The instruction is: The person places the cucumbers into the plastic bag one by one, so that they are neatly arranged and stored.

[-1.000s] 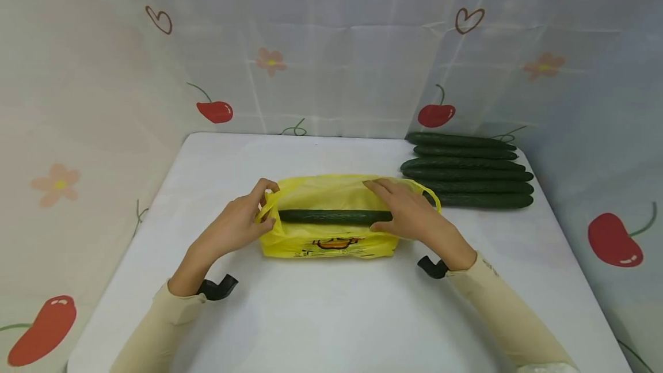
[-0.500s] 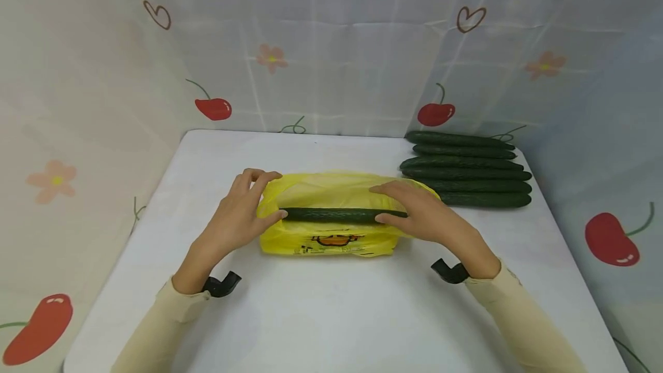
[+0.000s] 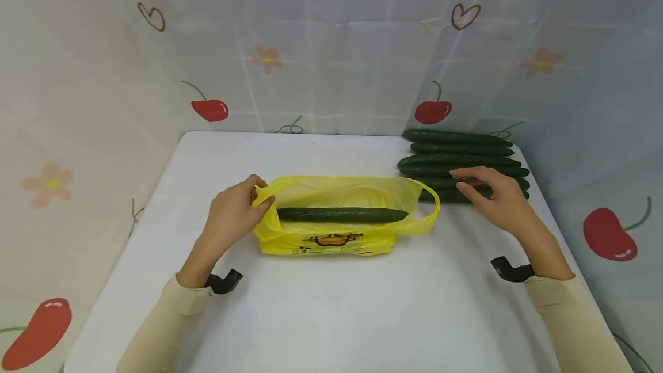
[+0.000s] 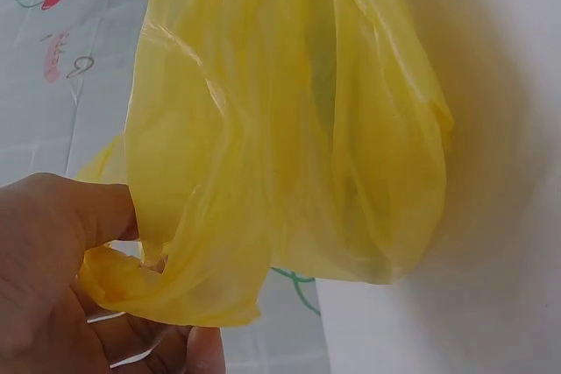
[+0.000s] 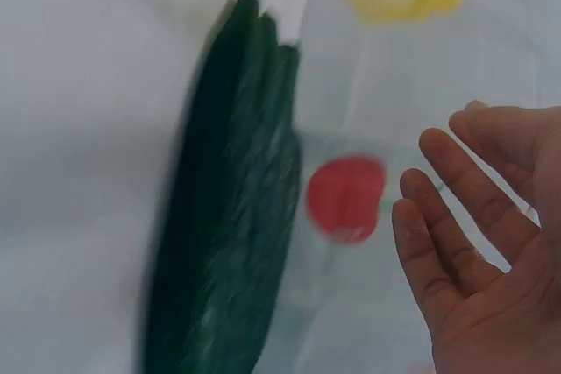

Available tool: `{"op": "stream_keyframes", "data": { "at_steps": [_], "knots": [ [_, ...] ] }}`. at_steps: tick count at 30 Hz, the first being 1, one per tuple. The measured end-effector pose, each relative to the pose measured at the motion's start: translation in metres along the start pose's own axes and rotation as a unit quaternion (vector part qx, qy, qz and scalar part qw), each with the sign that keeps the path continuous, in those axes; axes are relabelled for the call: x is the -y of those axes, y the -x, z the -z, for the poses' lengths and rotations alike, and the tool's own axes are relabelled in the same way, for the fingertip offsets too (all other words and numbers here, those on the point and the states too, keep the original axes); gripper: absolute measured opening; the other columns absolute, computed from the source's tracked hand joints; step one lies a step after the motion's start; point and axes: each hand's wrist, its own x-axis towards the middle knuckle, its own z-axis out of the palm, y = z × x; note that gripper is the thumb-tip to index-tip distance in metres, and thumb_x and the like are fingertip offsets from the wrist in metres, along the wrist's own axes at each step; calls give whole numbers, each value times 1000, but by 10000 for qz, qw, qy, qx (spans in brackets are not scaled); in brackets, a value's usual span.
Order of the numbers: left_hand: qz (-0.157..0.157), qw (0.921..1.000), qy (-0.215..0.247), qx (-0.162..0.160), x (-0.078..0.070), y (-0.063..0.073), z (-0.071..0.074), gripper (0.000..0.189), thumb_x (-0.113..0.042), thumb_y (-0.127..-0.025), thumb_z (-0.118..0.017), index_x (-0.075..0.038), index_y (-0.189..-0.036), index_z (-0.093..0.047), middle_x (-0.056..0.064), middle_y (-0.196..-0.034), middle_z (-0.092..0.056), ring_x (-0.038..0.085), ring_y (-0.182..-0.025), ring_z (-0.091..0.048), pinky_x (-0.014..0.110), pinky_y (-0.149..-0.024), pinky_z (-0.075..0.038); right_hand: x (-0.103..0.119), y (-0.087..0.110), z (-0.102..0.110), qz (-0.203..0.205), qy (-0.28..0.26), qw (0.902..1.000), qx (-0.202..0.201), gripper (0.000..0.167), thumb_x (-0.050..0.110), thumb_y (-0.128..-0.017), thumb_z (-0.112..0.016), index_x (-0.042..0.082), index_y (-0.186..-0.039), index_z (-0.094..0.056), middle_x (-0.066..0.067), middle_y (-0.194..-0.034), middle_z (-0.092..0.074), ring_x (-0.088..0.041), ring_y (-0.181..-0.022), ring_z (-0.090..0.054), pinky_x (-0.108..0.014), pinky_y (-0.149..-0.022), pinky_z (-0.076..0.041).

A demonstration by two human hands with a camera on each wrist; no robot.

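Pinched in my left grip (image 3: 230, 212) is the left end of the yellow bag (image 3: 279, 243), thumb on one side of the thin plastic and fingers on the other; I judge that this hold steadies the bag, whose limp film would probably sag if let go. It lies lengthwise across the middle of the counter (image 3: 342, 309), its mouth spread upward. Inside, one cucumber (image 3: 342, 215) rests along its length, likely laid that way because it is nearly as long as the opening. At the other end, the right handle (image 3: 429, 223) loops loose, with nothing holding it. My right grip (image 3: 499, 200) is empty, fingers parted and gently bent, in front of the row of cucumbers (image 3: 456, 161); the right wrist view shows it apart from them. They lie side by side at the far right corner, roughly parallel, which seems to leave each one easy to reach. Behind stands the printed backdrop (image 3: 331, 73).
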Motion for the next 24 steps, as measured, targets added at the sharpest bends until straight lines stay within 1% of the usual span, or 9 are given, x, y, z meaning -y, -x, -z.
{"op": "stream_keyframes", "data": {
  "at_steps": [3, 7, 9, 10, 12, 14, 16, 20, 24],
  "knots": [
    [80, 9998, 141, 80, 3, 0, 0, 36, -31, -100, -74, -7, -127, -69, 10, -83, -67, 21, -59, -49, 30, -55, -40, -29, 8, 7, -495, -76, 9987, -46, 32, 19, -102, -75, 17, -134, -74, -8, -138, -71, -25, -113, -64, -19, -89, -42],
    [108, 9994, 324, 91, 7, 1, 0, 30, -29, -101, -72, -5, -120, -71, 5, -71, -56, 18, -55, -42, 29, -52, -31, -68, 19, 11, -955, -225, 9951, -148, 32, 26, -101, -78, 18, -132, -75, 18, -133, -66, 11, -120, -53, -31, -99, -41],
    [120, 9991, 384, 109, 7, 0, -1, 26, -29, -101, -72, -6, -114, -72, 3, -67, -51, 18, -55, -41, 28, -52, -28, -86, 24, 12, -997, -356, 9941, -243, 32, 24, -99, -80, 16, -129, -76, 23, -129, -65, 17, -125, -47, -39, -115, -39],
    [122, 9990, 411, 119, 7, 0, -1, 24, -29, -102, -71, -7, -111, -72, 2, -66, -49, 18, -55, -41, 28, -52, -28, -93, 26, 12, -1031, -364, 9937, -237, 33, 24, -98, -80, 15, -129, -76, 21, -129, -66, 11, -132, -48, -46, -122, -35],
    [137, 9987, 462, 146, 7, 0, -1, 21, -30, -102, -71, -9, -104, -71, 1, -64, -45, 18, -55, -40, 28, -52, -26, -103, 29, 13, -1053, -408, 9933, -228, 34, 22, -98, -81, 10, -128, -75, 3, -132, -71, -15, -144, -53, -62, -131, -25],
    [148, 9984, 512, 169, 6, 1, -1, 21, -30, -102, -70, -10, -98, -69, 0, -63, -41, 17, -54, -38, 28, -52, -25, -109, 31, 13, -1214, -394, 9917, -146, 36, 25, -98, -81, 8, -129, -74, -16, -135, -69, -41, -148, -48, -72, -128, -21],
    [137, 9981, 562, 191, 6, 1, -1, 22, -30, -102, -70, -11, -93, -66, -1, -63, -38, 16, -54, -37, 27, -52, -23, -113, 32, 12, -1396, -342, 9896, -53, 38, 28, -97, -81, 8, -129, -74, -25, -136, -65, -55, -145, -44, -75, -121, -28],
    [119, 9974, 684, 214, 6, 1, -3, 21, -29, -102, -70, -12, -90, -65, -2, -63, -36, 16, -53, -35, 27, -52, -23, -114, 34, 8, -1534, -335, 9876, -37, 41, 28, -94, -85, 9, -130, -74, -24, -135, -65, -47, -140, -46, -69, -107, -35],
    [107, 9965, 792, 226, 7, 1, -4, 18, -26, -101, -70, -12, -90, -65, -2, -63, -38, 16, -54, -36, 27, -53, -24, -116, 38, 5, -929, -69, 9956, -124, 43, 14, -84, -91, 6, -124, -77, -25, -123, -66, -40, -118, -47, -55, -96, -34]
  ]
}}
